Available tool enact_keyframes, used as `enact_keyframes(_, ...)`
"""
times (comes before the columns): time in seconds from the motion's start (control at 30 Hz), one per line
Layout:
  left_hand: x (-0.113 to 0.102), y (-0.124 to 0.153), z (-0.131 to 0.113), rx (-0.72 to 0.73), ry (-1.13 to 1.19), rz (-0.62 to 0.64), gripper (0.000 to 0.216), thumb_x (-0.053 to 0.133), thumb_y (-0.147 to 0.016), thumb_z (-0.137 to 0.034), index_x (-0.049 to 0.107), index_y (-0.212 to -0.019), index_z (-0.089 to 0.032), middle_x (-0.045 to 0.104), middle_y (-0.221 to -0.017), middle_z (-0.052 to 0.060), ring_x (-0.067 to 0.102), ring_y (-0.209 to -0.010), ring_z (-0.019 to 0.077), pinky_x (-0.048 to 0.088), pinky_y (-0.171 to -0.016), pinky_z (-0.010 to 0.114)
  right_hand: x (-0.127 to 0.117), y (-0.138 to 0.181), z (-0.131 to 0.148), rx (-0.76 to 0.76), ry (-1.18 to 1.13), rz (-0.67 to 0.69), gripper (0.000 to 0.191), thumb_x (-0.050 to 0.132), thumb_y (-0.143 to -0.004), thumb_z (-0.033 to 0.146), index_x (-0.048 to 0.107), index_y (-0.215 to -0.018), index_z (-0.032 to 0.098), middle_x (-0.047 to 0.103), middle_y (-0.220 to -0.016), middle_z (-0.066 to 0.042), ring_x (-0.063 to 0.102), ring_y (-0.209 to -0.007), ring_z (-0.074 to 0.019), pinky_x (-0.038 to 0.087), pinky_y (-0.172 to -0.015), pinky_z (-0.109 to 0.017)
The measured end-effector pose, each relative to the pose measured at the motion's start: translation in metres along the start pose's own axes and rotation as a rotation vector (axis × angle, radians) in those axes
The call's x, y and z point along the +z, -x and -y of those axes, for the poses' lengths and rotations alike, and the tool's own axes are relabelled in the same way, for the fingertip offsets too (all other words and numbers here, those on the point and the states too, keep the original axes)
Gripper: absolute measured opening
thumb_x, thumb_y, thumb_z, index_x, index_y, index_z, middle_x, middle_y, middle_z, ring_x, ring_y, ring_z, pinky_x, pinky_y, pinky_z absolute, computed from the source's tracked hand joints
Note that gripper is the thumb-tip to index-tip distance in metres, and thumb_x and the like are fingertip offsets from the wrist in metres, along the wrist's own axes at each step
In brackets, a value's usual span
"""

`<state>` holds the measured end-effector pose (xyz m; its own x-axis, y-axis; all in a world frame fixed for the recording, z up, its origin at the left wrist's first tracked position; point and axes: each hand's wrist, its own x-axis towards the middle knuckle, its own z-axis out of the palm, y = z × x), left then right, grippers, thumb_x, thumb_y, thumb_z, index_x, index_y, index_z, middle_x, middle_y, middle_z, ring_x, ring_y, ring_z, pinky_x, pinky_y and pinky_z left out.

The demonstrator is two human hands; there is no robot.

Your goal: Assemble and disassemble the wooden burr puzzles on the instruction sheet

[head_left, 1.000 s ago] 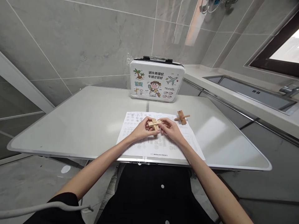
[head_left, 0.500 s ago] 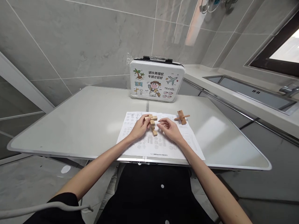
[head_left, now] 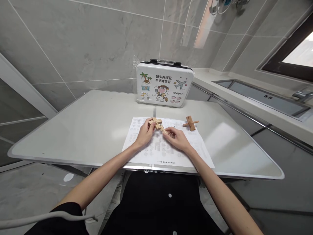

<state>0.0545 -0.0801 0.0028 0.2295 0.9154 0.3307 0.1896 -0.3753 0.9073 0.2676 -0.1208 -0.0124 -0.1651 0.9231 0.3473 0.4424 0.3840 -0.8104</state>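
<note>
A small wooden puzzle piece assembly (head_left: 156,124) is held over a printed paper sheet (head_left: 168,150) on the grey folding table (head_left: 85,130). My left hand (head_left: 144,133) is closed on the cross-shaped wooden pieces. My right hand (head_left: 176,138) pinches a wooden stick (head_left: 163,130) that meets those pieces at an angle. A second assembled wooden cross (head_left: 190,123) lies on the sheet's far right corner, apart from both hands.
A white cartoon-printed case (head_left: 164,84) with a black handle stands upright at the table's far edge against the tiled wall. A counter with a sink (head_left: 264,96) runs along the right. My dark-clothed lap sits below the table's front edge.
The wooden pieces came apart from one cluster; my left hand lifted the cross part away from me, and my right hand, briefly empty, now pinches the loose stick.
</note>
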Motion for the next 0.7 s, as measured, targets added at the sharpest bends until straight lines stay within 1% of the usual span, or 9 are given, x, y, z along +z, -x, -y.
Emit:
enact_keyframes(0.07,0.000,-0.001,0.000,-0.019,0.039,-0.001,0.043,0.048,-0.108,-0.054,0.059,-0.129,-0.019,0.057,-0.075,-0.001,0.056,-0.070,0.0169,0.045,-0.069,0.029,0.000,-0.001,-0.001,0.079,-0.142,-0.022,0.032,0.073,-0.095,0.053,0.071,-0.108,0.024,0.076,-0.091,-0.004,0.067,-0.077,-0.0217,0.051,-0.070,-0.034)
enact_keyframes(0.13,-0.001,-0.002,0.000,-0.028,0.077,-0.003,0.043,0.048,-0.108,-0.055,0.058,-0.128,-0.018,0.055,-0.073,-0.002,0.055,-0.069,0.0167,0.046,-0.070,0.029,-0.001,-0.002,-0.001,0.136,-0.306,0.016,0.036,0.075,-0.094,0.054,0.066,-0.112,0.024,0.078,-0.099,-0.006,0.073,-0.081,-0.0222,0.055,-0.075,-0.035)
enact_keyframes(0.2,-0.001,-0.003,0.000,-0.028,0.098,-0.015,0.043,0.047,-0.108,-0.055,0.058,-0.127,-0.018,0.055,-0.073,-0.002,0.054,-0.070,0.0169,0.047,-0.072,0.030,-0.001,-0.002,-0.001,0.160,-0.431,0.067,0.039,0.075,-0.093,0.054,0.061,-0.116,0.026,0.080,-0.105,-0.008,0.077,-0.082,-0.0221,0.056,-0.072,-0.034)
enact_keyframes(0.3,-0.001,-0.003,-0.002,-0.038,0.104,-0.009,0.043,0.048,-0.108,-0.056,0.059,-0.125,-0.018,0.055,-0.073,-0.001,0.055,-0.071,0.0175,0.048,-0.073,0.031,-0.001,-0.003,0.000,0.174,-0.533,0.089,0.041,0.077,-0.092,0.055,0.058,-0.114,0.027,0.080,-0.109,-0.007,0.078,-0.084,-0.0218,0.054,-0.063,-0.029)
enact_keyframes(0.37,-0.001,-0.001,-0.004,-0.041,0.098,0.040,0.044,0.049,-0.107,-0.056,0.060,-0.126,-0.018,0.056,-0.074,-0.001,0.055,-0.071,0.0179,0.047,-0.073,0.031,-0.001,-0.004,0.001,0.175,-0.566,0.083,0.040,0.078,-0.090,0.056,0.059,-0.110,0.027,0.079,-0.108,-0.007,0.078,-0.084,-0.0215,0.055,-0.063,-0.029)
enact_keyframes(0.43,0.001,0.002,-0.006,-0.029,0.075,0.108,0.044,0.048,-0.108,-0.055,0.061,-0.127,-0.018,0.058,-0.075,-0.001,0.057,-0.072,0.0183,0.047,-0.074,0.031,-0.001,-0.004,0.000,0.152,-0.537,0.057,0.038,0.081,-0.088,0.054,0.063,-0.105,0.026,0.077,-0.109,-0.006,0.076,-0.086,-0.0215,0.057,-0.066,-0.031)
enact_keyframes(0.53,0.002,0.006,-0.009,-0.015,0.003,0.173,0.042,0.045,-0.109,-0.052,0.061,-0.129,-0.019,0.061,-0.078,0.000,0.059,-0.074,0.0187,0.046,-0.075,0.032,0.000,-0.004,-0.001,0.142,-0.471,0.000,0.036,0.086,-0.083,0.051,0.068,-0.099,0.025,0.076,-0.099,-0.004,0.073,-0.079,-0.0203,0.058,-0.070,-0.033)
enact_keyframes(0.63,0.002,0.009,-0.011,-0.014,-0.068,0.202,0.041,0.043,-0.110,-0.048,0.058,-0.134,-0.019,0.064,-0.082,0.000,0.061,-0.076,0.0194,0.047,-0.077,0.032,0.000,-0.002,0.000,0.187,-0.503,-0.004,0.036,0.086,-0.083,0.050,0.066,-0.098,0.025,0.074,-0.079,-0.001,0.071,-0.069,-0.0199,0.059,-0.070,-0.035)
enact_keyframes(0.7,0.001,0.009,-0.011,-0.007,-0.085,0.223,0.042,0.042,-0.110,-0.046,0.056,-0.138,-0.018,0.066,-0.085,0.001,0.062,-0.080,0.0200,0.048,-0.080,0.032,0.000,-0.002,0.001,0.199,-0.537,0.002,0.038,0.087,-0.083,0.050,0.064,-0.099,0.025,0.075,-0.074,0.000,0.073,-0.071,-0.0210,0.061,-0.074,-0.037)
